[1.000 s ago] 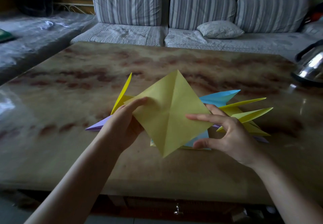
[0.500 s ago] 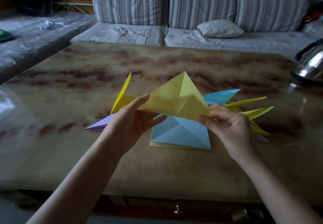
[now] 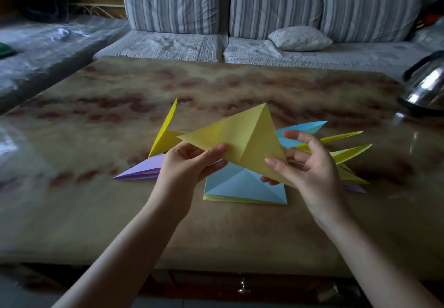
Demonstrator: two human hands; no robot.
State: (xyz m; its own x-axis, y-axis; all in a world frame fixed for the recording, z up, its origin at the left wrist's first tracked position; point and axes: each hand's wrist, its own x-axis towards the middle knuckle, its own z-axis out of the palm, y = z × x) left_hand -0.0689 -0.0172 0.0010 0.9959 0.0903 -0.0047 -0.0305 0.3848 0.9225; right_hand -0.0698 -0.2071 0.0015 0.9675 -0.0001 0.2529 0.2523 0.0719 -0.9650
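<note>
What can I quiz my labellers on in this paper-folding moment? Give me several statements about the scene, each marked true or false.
1. The left hand and the right hand both hold the yellow paper above the table. True.
2. A blue square of folded paper lies on the table below the held sheet. True.
3. A metal kettle stands at the table's left edge. False: the kettle stands at the right edge.
4. The left hand grips a purple folded piece. False: the purple piece lies on the table beside that hand.
5. A cushion lies on the sofa behind the table. True.
</note>
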